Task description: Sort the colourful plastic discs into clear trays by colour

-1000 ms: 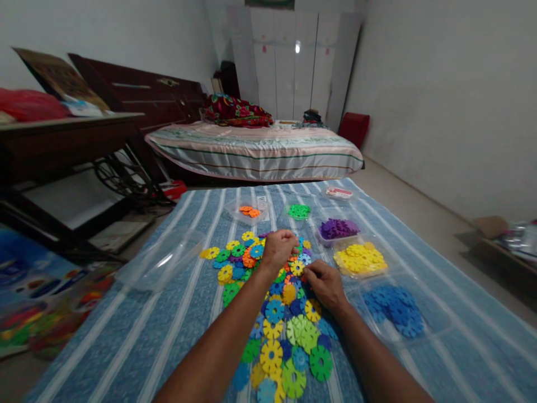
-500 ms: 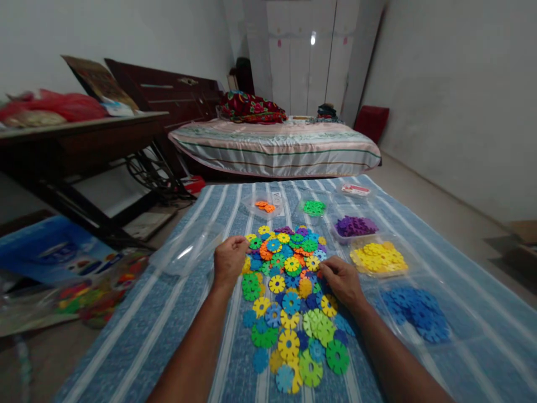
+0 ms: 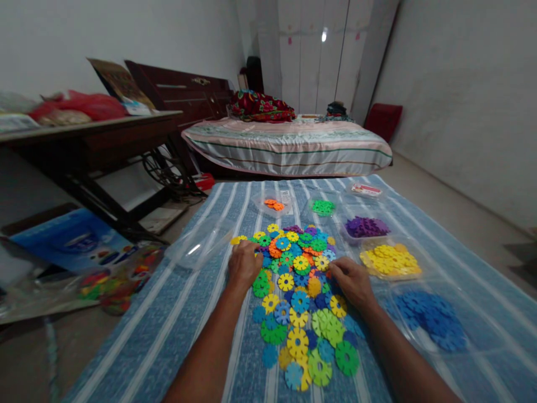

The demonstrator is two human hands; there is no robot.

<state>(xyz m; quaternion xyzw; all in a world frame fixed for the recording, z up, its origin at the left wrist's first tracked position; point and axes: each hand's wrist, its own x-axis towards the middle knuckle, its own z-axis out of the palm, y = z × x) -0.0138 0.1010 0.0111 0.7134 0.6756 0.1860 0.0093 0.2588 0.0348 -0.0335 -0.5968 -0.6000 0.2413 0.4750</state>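
A heap of flat plastic snowflake discs (image 3: 300,291) in yellow, green, blue, orange and purple lies on a blue striped cloth (image 3: 168,330). My left hand (image 3: 244,264) rests palm down on the heap's left edge, fingers curled over the discs. On the heap's right side sits my right hand (image 3: 351,281), its fingertips pressed among blue and yellow discs. Whether either hand pinches a disc is hidden by the fingers.
Clear trays hold sorted discs: orange (image 3: 274,205), green (image 3: 323,207), purple (image 3: 366,227), yellow (image 3: 390,261), blue (image 3: 432,320). An empty clear tray (image 3: 200,244) lies left. A bed (image 3: 289,145) stands beyond, a dark table (image 3: 84,140) and bags on the floor at left.
My left hand has come back from the far middle of the heap to its left edge. The right hand has stayed on the heap's right side. The camera has turned a little leftward.
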